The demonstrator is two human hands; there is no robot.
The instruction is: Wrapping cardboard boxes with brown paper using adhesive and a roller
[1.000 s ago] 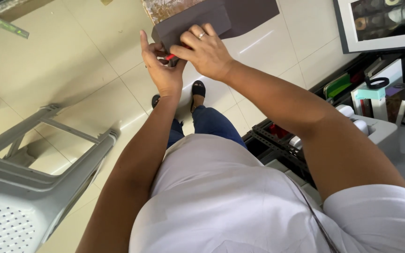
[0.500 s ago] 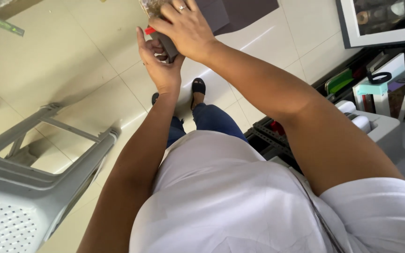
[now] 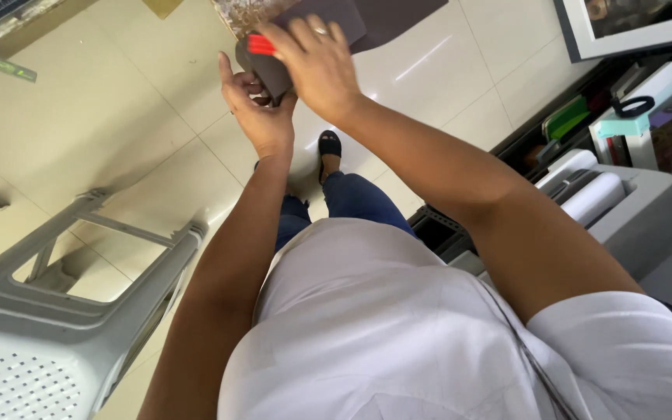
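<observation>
Open passage lies over the tiled floor (image 3: 157, 132) at far left, between the grey plastic stool (image 3: 56, 311) near left and the dark board (image 3: 336, 19) at the far edge. Both hands (image 3: 289, 85) are raised against that board, closing the far centre. On the right, a crowded shelf unit (image 3: 624, 132) and a white roll (image 3: 593, 198) block sideways movement.

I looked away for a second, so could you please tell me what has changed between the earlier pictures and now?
The right hand has slid up along the dark sheet, and its fingers now cover the small red piece. The left hand still supports the sheet's lower edge from beneath. The grey plastic stool and the shelf clutter are unchanged.
</observation>
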